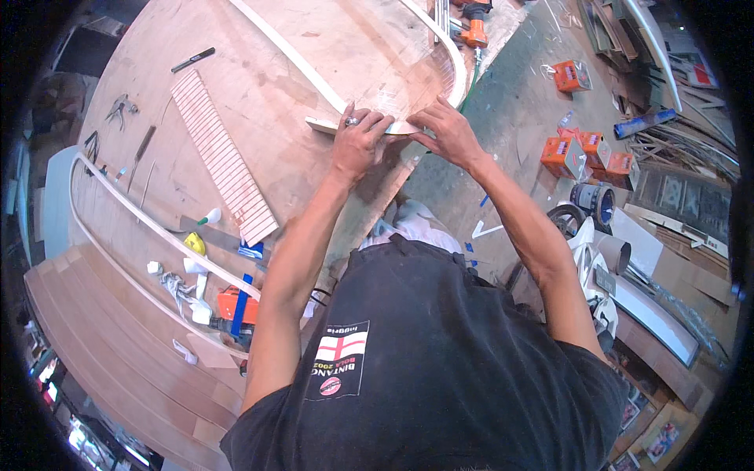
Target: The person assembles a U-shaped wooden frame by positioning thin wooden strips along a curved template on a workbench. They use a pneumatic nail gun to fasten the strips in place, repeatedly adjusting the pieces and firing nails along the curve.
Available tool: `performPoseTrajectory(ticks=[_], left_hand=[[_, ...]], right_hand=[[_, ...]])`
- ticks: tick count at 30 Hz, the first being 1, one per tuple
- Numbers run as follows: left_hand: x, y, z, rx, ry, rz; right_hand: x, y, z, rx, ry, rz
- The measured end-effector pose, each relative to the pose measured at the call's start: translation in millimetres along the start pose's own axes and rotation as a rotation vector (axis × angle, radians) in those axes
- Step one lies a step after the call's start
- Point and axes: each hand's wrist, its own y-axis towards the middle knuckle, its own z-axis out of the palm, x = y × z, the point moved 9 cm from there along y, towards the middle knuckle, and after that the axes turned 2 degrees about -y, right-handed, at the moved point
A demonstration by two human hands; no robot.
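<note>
While our left hand [361, 141] grips the pale strip [323, 125] and our right hand [449, 133] pinches its end, we have it near the plywood table's [271, 118] edge | slatted board [224, 153] leftward | orange boxes [562, 157] on the floor [510, 188], right | planks [616, 33] beyond

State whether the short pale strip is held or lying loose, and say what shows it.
Held: the left hand curls over the pale strip, and the right hand pinches it near its right end.

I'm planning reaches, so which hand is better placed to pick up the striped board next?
Probably the left hand: it is nearer the striped board, and the right hand would reach across it. Both grip the pale strip, so either would first let go.
</note>
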Motion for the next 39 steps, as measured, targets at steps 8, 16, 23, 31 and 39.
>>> performPoseTrajectory(ticks=[8,16,23,31,39], left_hand=[[-3.7,3.2,3.8,0.057,0.033,-0.014],[-6.0,9.9,-1.3,0.056,0.018,0.037],[-7.7,9.8,-3.1,-0.001,0.028,0.058],[-14.6,9.1,-0.9,-0.255,0.127,0.021],[-14.3,13.6,0.3,-0.249,0.13,-0.043]], right_hand=[[-5.8,-4.6,-2.3,-0.019,0.051,0.038],[-11.7,11.9,-4.6,0.106,0.066,0.03],[-10.5,20.5,12.2,0.27,0.183,0.106],[-32.8,2.9,-30.0,0.082,0.194,0.068],[-19.8,16.2,-10.2,0.271,0.19,0.038]])
